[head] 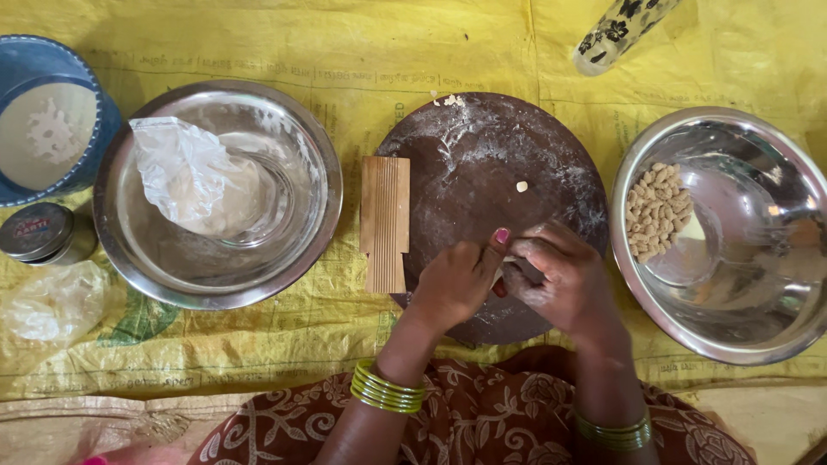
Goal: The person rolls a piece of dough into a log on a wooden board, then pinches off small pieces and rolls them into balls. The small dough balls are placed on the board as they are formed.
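On the yellow woven plastic sheet (431, 52) that covered the floor lay a round, dark brown wooden board dusted with flour (482, 164), and both hands met over its near edge. The left hand (455, 282) was curled, its thumb and fingers pinched on a small pale bit of dough (508, 263) that barely showed between the two hands; the right hand (564, 280) was closed loosely over the same spot, and how much of the dough it held could not be told. A tiny pale dough crumb (521, 186) sat alone near the board's middle. Touching the board's left edge lay a ribbed, pale wooden paddle (384, 222). Left of it stood a wide steel bowl (129, 250) holding a crumpled clear plastic bag of flour (185, 176). At the sheet's left edge were a blue round sieve (47, 116) and a small metal-lidded jar (39, 231). Just beside the board's right edge a second steel bowl (758, 336) held a heap of small ridged dough pieces (656, 211). A patterned cylindrical bottle (616, 33) lay at the far edge.
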